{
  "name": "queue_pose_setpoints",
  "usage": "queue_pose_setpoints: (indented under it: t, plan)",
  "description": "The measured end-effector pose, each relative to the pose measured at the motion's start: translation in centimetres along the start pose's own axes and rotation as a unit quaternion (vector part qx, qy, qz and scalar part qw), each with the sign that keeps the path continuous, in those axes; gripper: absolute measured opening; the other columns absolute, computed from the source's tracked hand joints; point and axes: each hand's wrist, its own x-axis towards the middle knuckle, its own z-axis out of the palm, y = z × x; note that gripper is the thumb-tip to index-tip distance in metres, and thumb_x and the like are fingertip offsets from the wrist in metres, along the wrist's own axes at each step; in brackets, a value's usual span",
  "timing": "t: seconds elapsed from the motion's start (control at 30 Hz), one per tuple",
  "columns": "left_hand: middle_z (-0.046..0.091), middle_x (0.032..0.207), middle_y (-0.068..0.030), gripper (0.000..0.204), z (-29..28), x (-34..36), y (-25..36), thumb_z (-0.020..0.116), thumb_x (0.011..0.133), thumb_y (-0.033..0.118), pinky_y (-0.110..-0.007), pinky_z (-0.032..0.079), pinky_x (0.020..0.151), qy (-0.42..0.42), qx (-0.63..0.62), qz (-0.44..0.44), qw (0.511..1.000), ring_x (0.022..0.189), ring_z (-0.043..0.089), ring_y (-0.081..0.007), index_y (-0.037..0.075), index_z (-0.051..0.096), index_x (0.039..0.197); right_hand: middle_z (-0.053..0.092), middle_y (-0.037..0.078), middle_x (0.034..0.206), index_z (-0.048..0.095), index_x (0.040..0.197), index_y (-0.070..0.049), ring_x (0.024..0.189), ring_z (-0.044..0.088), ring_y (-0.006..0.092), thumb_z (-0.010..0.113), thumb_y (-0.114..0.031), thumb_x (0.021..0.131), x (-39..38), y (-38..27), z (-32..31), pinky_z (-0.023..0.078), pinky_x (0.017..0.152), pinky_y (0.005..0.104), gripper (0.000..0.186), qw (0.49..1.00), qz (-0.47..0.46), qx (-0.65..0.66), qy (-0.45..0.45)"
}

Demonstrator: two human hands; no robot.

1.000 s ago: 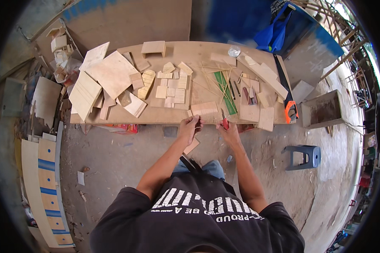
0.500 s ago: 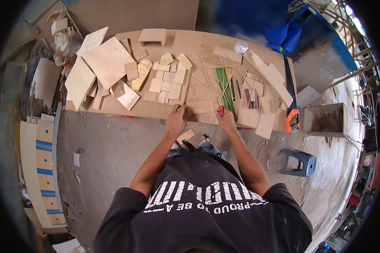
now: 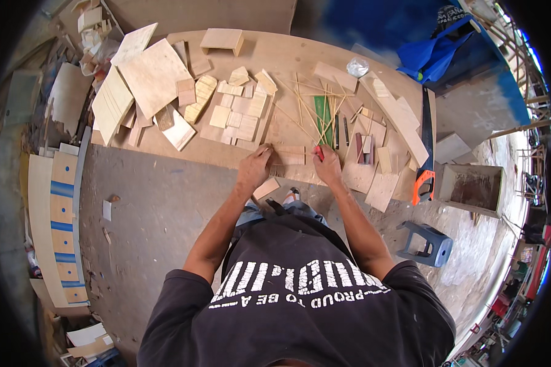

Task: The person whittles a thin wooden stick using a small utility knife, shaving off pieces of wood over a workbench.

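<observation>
My left hand point(image 3: 255, 165) is closed at the table's near edge, its fingertips pinched on what looks like the end of a thin wooden stick point(image 3: 291, 152). The stick runs across a small flat wood strip point(image 3: 289, 160) towards my right hand. Fingers of my right hand point(image 3: 328, 165) are closed around a small red tool point(image 3: 319, 153), whose working end is too small to make out. Just beyond lie more thin sticks point(image 3: 299, 104), crossed over a green strip point(image 3: 322, 116). Left of them, small wood blocks point(image 3: 233, 119) are laid together on a board.
Plywood pieces point(image 3: 157, 76) pile up on the table's left. At its right lie a long board point(image 3: 398, 122) and a handsaw with an orange handle point(image 3: 423, 186). A blue-grey stool point(image 3: 427, 243) and a box point(image 3: 471, 188) stand on the floor. A wood offcut point(image 3: 266, 188) shows near my feet.
The view has shifted slightly, so the table sits a little higher in it. Both hands keep their grip and stay near the table's front edge, with little movement between them.
</observation>
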Motion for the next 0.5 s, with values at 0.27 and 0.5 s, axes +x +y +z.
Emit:
queue_pose_setpoints:
  t: [0.27, 0.5]
  plan:
    - [0.068, 0.113, -0.0044, 0.023, -0.6, -0.3, 0.8, 0.065, 0.087, 0.01, -0.039, 0.057, 0.074, 0.074, -0.016, -0.02, 0.997, 0.092, 0.07, -0.0293, 0.01, 0.068, 0.109, 0.064, 0.02, 0.092, 0.064, 0.096, 0.002, 0.086, 0.064, 0.0396, 0.062, -0.006, 0.085, 0.1, -0.5, -0.5, 0.051, 0.077, 0.0444, 0.013, 1.0, 0.017, 0.014, -0.006]
    - [0.063, 0.1, -0.0049, 0.019, 0.4, 0.3, 1.0, 0.06, 0.084, 0.007, -0.04, 0.057, 0.073, 0.055, 0.008, 0.035, 0.998, 0.092, 0.066, -0.0264, 0.011, 0.066, 0.102, 0.064, 0.018, 0.102, 0.066, 0.101, -0.001, 0.093, 0.063, 0.0401, 0.065, -0.013, 0.089, 0.8, -0.2, 0.2, 0.051, 0.081, 0.0453, 0.017, 0.996, -0.057, -0.063, -0.037]
